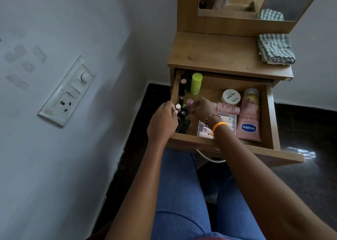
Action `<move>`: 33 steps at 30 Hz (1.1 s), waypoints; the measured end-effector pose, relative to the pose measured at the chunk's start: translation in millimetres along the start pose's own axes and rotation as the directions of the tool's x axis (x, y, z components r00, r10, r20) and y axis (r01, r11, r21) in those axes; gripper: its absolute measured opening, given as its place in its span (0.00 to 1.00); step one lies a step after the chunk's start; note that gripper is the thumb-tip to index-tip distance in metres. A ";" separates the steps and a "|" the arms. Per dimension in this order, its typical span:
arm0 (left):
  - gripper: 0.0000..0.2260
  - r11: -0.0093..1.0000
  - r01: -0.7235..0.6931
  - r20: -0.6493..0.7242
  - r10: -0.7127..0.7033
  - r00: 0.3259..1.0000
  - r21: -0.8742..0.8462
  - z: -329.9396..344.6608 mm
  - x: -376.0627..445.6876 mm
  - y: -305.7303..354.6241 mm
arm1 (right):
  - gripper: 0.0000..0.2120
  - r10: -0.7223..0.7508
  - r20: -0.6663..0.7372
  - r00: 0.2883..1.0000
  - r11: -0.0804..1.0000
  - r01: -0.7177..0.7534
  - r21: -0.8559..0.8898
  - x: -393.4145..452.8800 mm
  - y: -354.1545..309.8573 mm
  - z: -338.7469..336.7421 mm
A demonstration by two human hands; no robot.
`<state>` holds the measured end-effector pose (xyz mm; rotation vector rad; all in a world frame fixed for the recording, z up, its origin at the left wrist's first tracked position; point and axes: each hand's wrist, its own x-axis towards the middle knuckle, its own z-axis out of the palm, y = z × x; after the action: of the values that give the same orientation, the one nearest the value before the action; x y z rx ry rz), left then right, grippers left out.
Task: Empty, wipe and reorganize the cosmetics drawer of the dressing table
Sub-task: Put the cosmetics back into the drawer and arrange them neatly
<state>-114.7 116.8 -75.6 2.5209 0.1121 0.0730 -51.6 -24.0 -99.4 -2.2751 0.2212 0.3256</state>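
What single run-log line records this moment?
stage: emptying | drawer: open, full | left hand: on nail polish bottles | right hand: pinching pink bottle | cloth: unused

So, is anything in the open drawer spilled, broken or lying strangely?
No spill or damage shows. The Vaseline tube and a pink bottle lie flat in the drawer, while the green bottle stands upright. Small nail polish bottles crowd the left side, where both hands reach.

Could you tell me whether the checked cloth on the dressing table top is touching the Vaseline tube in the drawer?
Apart. The head view shows the checked cloth on the tabletop, while the Vaseline tube lies down in the open drawer.
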 end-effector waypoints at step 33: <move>0.11 0.971 0.028 -0.037 -0.038 0.999 -0.236 31.5 117.7 14.1 | 0.13 0.240 -0.150 0.959 0.872 -0.145 0.468 75.9 2.2 -1.7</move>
<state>5.8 98.6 -89.9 2.2801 0.1530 0.1177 20.3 -30.8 -122.9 -1.8195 0.5757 0.1218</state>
